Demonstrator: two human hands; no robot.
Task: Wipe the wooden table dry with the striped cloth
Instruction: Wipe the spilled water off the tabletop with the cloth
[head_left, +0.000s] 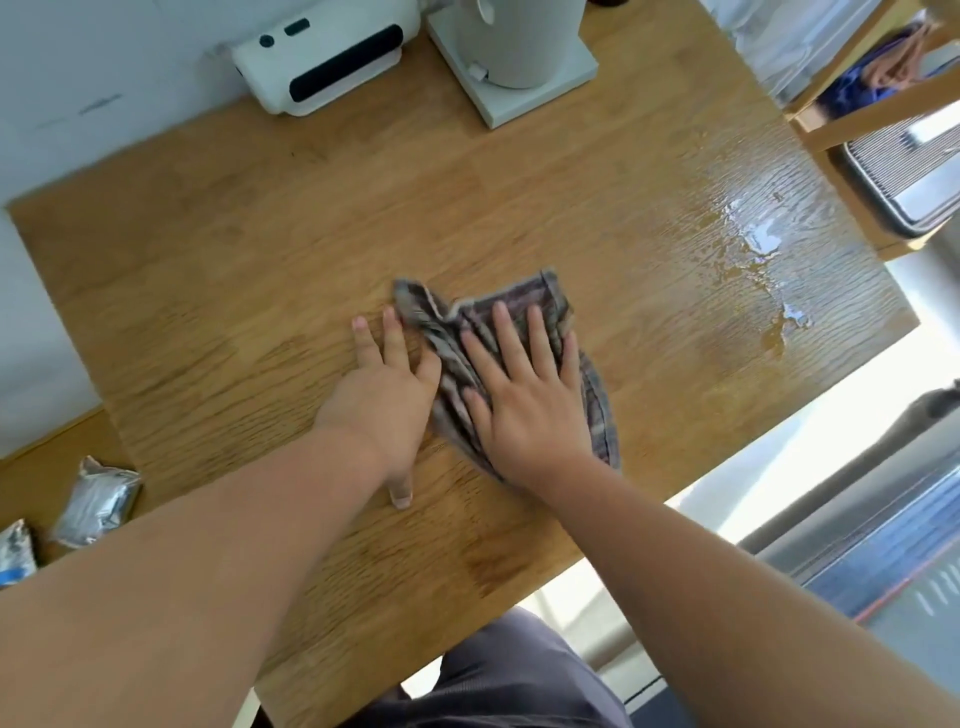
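Pressing with spread fingers (511, 338), right hand (524, 400) pins the crumpled grey-brown striped cloth (548, 299); glistening water (763, 241) lies upper right on the light wooden table (249, 270), nearest that hand.

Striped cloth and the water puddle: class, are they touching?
Apart. The head view shows bare wooden table between the striped cloth and the water puddle.

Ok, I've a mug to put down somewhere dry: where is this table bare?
The wooden table is bare on its left half, between the white device and the left hand. Crowded: the kettle at the back, the puddle along the right side, the right hand flat on the striped cloth mid-table.
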